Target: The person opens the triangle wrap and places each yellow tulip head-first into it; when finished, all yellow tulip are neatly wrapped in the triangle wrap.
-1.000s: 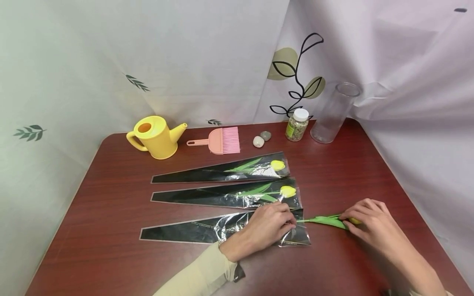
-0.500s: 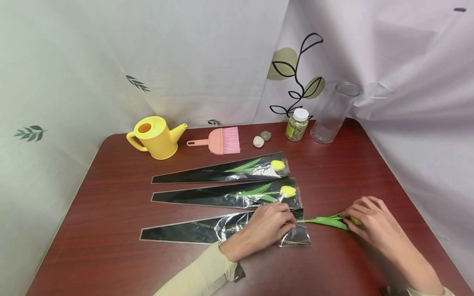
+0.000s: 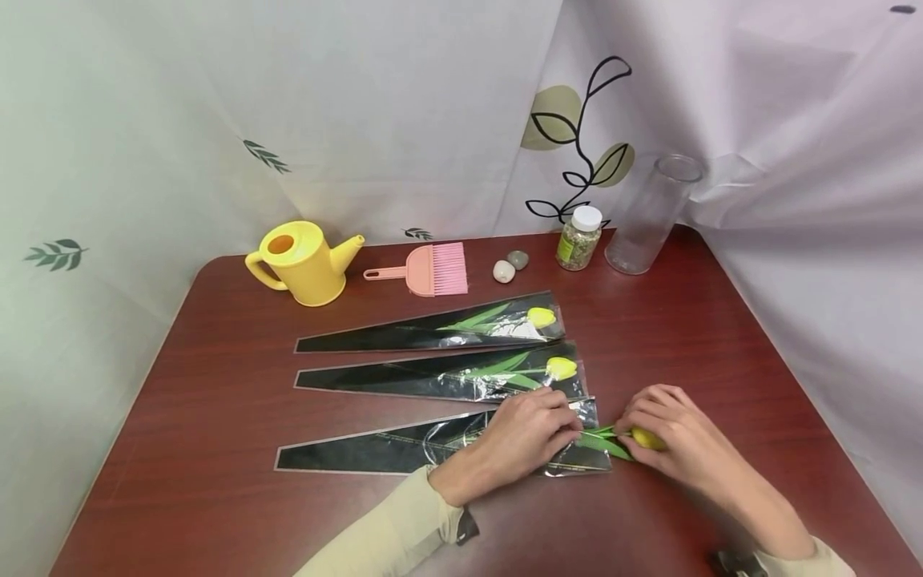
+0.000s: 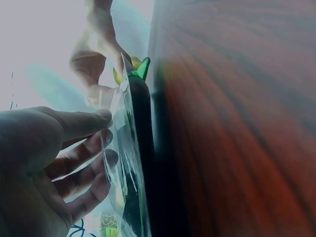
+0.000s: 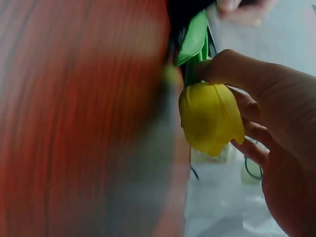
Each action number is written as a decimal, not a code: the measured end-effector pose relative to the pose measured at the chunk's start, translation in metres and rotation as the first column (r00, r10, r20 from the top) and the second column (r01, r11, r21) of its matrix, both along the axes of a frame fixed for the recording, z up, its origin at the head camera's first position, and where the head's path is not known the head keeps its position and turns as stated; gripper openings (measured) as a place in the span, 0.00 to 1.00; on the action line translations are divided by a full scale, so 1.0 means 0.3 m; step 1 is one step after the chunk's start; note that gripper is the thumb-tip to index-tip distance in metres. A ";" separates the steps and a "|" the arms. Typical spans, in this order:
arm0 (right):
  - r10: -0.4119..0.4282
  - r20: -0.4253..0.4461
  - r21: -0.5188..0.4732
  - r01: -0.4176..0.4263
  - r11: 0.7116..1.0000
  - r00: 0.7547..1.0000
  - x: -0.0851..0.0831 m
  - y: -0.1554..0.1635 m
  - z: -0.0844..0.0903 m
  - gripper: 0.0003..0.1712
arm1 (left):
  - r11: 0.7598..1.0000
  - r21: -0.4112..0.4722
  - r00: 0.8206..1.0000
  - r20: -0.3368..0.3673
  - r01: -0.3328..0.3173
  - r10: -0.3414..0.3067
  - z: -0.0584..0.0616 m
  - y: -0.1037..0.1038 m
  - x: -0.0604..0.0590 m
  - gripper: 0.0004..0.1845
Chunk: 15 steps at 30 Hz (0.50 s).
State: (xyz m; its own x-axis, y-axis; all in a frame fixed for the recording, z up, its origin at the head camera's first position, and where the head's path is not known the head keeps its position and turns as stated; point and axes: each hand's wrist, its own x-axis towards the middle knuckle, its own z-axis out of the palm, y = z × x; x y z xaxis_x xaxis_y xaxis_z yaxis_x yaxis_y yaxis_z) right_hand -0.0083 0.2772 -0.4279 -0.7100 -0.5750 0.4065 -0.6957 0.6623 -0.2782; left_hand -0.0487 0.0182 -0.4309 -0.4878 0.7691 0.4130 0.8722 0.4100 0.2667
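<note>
Head view. Left hand [image 3: 530, 437]: rests on the wide right end of the nearest cellophane sleeve [image 3: 404, 449], fingers curled and pinching the film at its mouth. Right hand [image 3: 667, 433]: just right of the left hand, fingers closed round a yellow tulip [image 3: 646, 439] at the bloom; the green leaves [image 3: 606, 442] lie across the sleeve's mouth, stem running inside. Two more sleeved tulips, middle [image 3: 443, 381] and far [image 3: 433, 330], lie parallel beyond it on the red-brown table [image 3: 216, 401]. Along the far edge, left to right: yellow watering can [image 3: 303, 263], pink brush [image 3: 429, 272], two pebbles [image 3: 508, 266], white-capped jar [image 3: 578, 238], clear glass vase [image 3: 649, 215].

Left wrist view. Left hand [image 4: 44, 168]: thumb and fingers [image 4: 81, 123] pinch the clear film of the sleeve [image 4: 126, 168], holding its mouth; the right hand [image 4: 96, 54] and bloom show blurred beyond.

Right wrist view. Right hand [image 5: 266, 133]: thumb and fingers grip the tulip [image 5: 210, 118] just at the base of the bloom, leaves [image 5: 193, 39] pointing away toward the sleeve.
</note>
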 end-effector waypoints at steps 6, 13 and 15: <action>0.028 0.111 -0.075 -0.019 0.997 0.993 -0.011 -0.051 -0.013 0.06 | 1.000 -0.010 1.000 0.006 0.002 -0.002 0.004 0.002 0.001 0.04; -0.002 0.138 -0.078 0.013 0.997 0.990 -0.011 -0.060 -0.018 0.08 | 1.000 -0.015 1.000 0.027 0.003 -0.003 0.003 0.000 0.001 0.04; -0.007 0.140 -0.070 0.017 0.997 0.990 -0.008 -0.059 -0.019 0.08 | 1.000 -0.016 1.000 0.028 0.008 -0.007 0.002 0.000 0.001 0.04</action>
